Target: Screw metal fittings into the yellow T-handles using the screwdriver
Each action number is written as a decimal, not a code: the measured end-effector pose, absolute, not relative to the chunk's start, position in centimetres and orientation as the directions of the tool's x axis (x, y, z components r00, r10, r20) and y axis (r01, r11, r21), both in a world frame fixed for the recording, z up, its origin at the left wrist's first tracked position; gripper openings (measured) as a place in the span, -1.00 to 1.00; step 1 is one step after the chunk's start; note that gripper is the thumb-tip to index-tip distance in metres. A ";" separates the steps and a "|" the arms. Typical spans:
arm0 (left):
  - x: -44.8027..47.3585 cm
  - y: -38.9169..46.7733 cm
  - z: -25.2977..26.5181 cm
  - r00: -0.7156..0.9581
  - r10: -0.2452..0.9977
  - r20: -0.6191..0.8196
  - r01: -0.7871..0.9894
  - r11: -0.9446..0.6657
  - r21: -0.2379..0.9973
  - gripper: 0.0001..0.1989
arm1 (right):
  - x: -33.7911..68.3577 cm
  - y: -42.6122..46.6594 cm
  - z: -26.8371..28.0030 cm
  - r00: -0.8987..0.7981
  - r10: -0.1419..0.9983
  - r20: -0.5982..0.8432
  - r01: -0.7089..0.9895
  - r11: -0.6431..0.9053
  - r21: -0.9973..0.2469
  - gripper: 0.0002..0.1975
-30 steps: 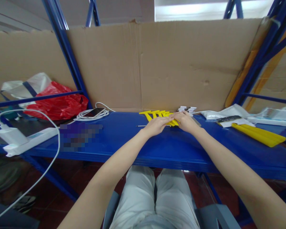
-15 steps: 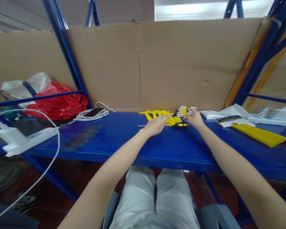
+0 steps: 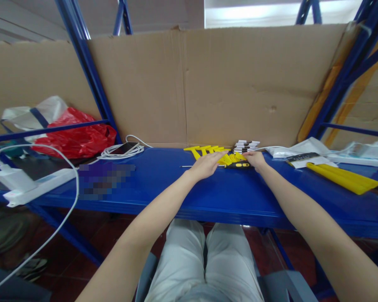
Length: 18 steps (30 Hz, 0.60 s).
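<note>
My left hand [image 3: 205, 165] lies palm down with its fingers stretched out, over part of a group of yellow plastic pieces. Behind it, several yellow T-shaped pieces [image 3: 204, 150] stand in a row. To the right of its fingertips is a row of small flat yellow pieces [image 3: 229, 159]. My right hand [image 3: 255, 159] is closed at the right end of that row, its fingertips pinching a yellow piece [image 3: 240, 156], partly hidden. In front of the row lies a screwdriver with a black and yellow handle [image 3: 238, 165], its shaft passing beneath my left hand.
White-and-black sticks [image 3: 246, 146] are stacked against the cardboard [image 3: 233, 84]. To the right lie a yellow blade-like piece [image 3: 343, 177] and plastic packaging [image 3: 311, 146]. On the left are a coiled white cable with a phone [image 3: 126, 147], a power strip [image 3: 44, 185] and a red bag [image 3: 77, 134].
My right hand has come down and slightly nearer with the yellow piece, to the end of the row of small pieces. The white-and-black sticks show more fully. My left hand has stayed put.
</note>
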<state>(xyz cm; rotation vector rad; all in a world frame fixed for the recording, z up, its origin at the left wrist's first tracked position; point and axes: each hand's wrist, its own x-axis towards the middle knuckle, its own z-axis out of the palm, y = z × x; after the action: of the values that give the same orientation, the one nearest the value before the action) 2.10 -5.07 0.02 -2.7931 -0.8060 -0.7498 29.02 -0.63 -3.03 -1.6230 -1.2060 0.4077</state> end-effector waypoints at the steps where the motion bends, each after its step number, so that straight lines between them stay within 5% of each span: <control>1: 2.1 -5.0 0.0 0.733 0.457 0.504 0.526 -0.851 0.006 -0.42 | 29.1 -0.5 -3.1 0.453 0.844 0.286 0.506 0.021 -0.862 -0.85; 18: 2.2 -4.8 -0.2 0.736 0.433 0.520 0.503 -0.864 0.008 -0.43 | 28.4 -2.0 -2.2 0.401 0.901 0.165 0.572 -0.106 -0.814 -0.87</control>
<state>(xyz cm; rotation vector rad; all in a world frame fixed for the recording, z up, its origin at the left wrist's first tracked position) 2.17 -4.83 -0.22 -2.8017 -0.7587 -0.7894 28.43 -1.99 -2.18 -1.7932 -1.2790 0.4786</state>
